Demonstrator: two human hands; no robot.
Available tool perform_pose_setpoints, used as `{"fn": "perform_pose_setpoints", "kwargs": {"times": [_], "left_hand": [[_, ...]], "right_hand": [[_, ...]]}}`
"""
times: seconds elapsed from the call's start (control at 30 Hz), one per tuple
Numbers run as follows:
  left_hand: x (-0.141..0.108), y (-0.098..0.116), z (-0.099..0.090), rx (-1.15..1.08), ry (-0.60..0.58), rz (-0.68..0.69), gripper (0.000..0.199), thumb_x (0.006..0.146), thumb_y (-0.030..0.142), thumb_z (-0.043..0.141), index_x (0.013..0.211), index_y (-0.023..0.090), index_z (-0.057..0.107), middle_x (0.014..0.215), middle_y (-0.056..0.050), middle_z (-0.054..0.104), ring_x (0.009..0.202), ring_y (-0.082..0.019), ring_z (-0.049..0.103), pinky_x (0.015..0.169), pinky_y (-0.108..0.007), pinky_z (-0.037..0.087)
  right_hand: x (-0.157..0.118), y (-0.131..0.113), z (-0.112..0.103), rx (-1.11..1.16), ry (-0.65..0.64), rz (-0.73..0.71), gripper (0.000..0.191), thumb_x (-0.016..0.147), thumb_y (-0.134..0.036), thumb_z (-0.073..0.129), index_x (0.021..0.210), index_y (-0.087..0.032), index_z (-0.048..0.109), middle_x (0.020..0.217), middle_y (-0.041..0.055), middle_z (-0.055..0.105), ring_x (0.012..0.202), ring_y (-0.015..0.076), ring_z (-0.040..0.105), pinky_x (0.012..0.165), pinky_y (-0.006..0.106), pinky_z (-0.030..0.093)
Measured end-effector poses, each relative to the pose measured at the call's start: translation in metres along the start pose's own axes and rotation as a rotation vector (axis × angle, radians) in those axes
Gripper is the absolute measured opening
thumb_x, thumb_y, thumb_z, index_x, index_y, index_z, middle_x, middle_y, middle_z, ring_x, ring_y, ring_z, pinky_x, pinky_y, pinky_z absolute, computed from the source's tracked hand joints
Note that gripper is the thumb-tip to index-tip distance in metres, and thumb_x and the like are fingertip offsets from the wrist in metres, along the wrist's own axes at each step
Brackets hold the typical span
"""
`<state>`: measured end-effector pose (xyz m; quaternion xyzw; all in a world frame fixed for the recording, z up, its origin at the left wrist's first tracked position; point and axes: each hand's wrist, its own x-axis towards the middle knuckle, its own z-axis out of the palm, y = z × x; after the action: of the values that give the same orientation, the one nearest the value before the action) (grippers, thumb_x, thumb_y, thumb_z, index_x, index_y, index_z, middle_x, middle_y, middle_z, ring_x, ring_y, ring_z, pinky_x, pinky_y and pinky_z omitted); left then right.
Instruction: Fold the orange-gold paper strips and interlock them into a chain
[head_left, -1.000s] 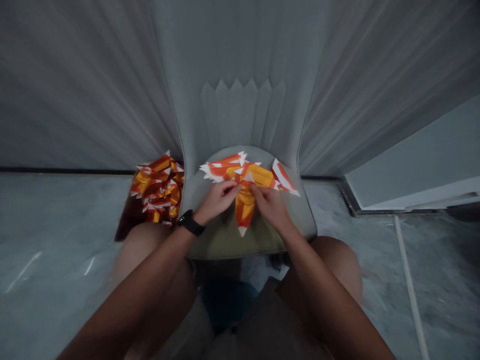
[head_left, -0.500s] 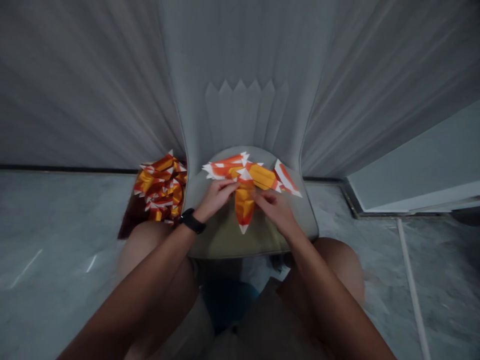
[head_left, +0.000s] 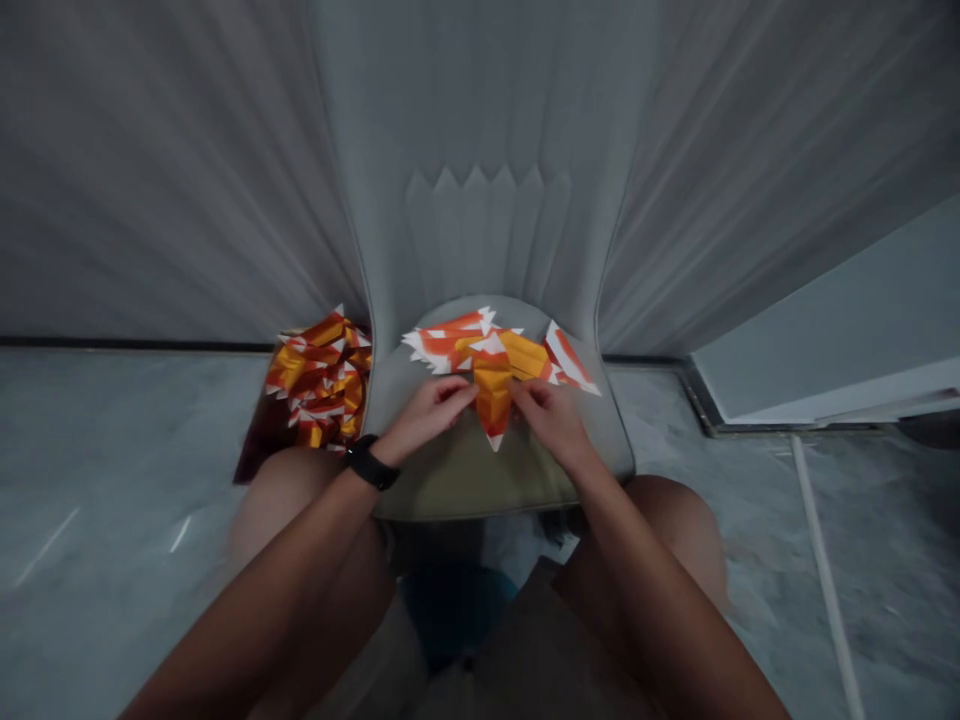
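Note:
An orange and gold folded paper piece with white tips hangs between my two hands over the front of the chair seat. My left hand pinches its left edge, and a dark watch band circles that wrist. On the right edge, the fingers of my right hand are closed. Behind the piece, on the seat, lie flat orange and white papers, a gold one and a folded one at the right.
A grey chair stands in front of me, its tall back against a curtain. Left of the chair, a dark red box holds several folded gold and orange pieces. My knees flank the seat.
The held piece has tilted, its lower tip now slightly higher and further right. My left hand has shifted a little down, still at the left edge.

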<state>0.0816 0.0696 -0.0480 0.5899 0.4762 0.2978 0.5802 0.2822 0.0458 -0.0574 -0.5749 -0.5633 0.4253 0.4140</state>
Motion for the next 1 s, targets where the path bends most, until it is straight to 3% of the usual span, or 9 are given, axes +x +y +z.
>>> {"fn": "perform_pose_setpoints", "kwargs": {"times": [0.2, 0.33, 0.5, 0.73, 1.0], "left_hand": [[0.002, 0.002, -0.002, 0.028, -0.085, 0.056, 0.035, 0.09, 0.051, 0.061, 0.081, 0.017, 0.063, 0.058, 0.005, 0.043, 0.049, -0.008, 0.036, 0.045, -0.021, 0.023], [0.003, 0.003, -0.008, -0.014, -0.148, 0.059, 0.037, 0.091, 0.055, 0.059, 0.086, 0.018, 0.063, 0.059, 0.005, 0.041, 0.049, -0.008, 0.035, 0.045, -0.021, 0.024], [0.003, 0.003, -0.009, -0.062, -0.1, 0.044, 0.037, 0.09, 0.055, 0.061, 0.091, 0.018, 0.065, 0.059, 0.006, 0.038, 0.049, -0.008, 0.033, 0.044, -0.021, 0.024], [0.006, 0.001, -0.006, -0.07, -0.056, 0.052, 0.038, 0.089, 0.055, 0.062, 0.091, 0.017, 0.066, 0.059, 0.006, 0.04, 0.049, -0.007, 0.034, 0.044, -0.02, 0.025], [-0.004, -0.001, 0.001, -0.046, -0.047, -0.052, 0.041, 0.086, 0.056, 0.064, 0.074, 0.017, 0.062, 0.056, 0.004, 0.045, 0.047, -0.008, 0.037, 0.043, -0.021, 0.026]], "right_hand": [[0.001, 0.0, -0.006, -0.067, 0.015, -0.027, 0.044, 0.091, -0.054, 0.054, 0.063, -0.02, 0.059, 0.058, 0.0006, 0.057, 0.055, 0.0143, 0.049, 0.054, 0.027, 0.036], [0.002, 0.0, -0.007, 0.002, 0.008, 0.005, 0.047, 0.09, -0.059, 0.054, 0.063, -0.021, 0.059, 0.059, 0.0006, 0.058, 0.055, 0.0138, 0.049, 0.052, 0.027, 0.037], [-0.003, -0.004, -0.001, 0.051, -0.001, 0.049, 0.048, 0.09, -0.059, 0.055, 0.062, -0.021, 0.06, 0.058, 0.0013, 0.06, 0.054, 0.0143, 0.05, 0.052, 0.028, 0.036], [-0.009, -0.012, 0.0, 0.112, -0.067, 0.078, 0.035, 0.086, -0.046, 0.059, 0.065, -0.019, 0.066, 0.062, 0.0012, 0.064, 0.06, 0.0147, 0.057, 0.06, 0.027, 0.042], [-0.006, -0.005, 0.001, -0.003, -0.041, 0.028, 0.039, 0.088, -0.049, 0.055, 0.061, -0.02, 0.06, 0.056, -0.0011, 0.056, 0.054, 0.0134, 0.05, 0.053, 0.027, 0.035]]}}
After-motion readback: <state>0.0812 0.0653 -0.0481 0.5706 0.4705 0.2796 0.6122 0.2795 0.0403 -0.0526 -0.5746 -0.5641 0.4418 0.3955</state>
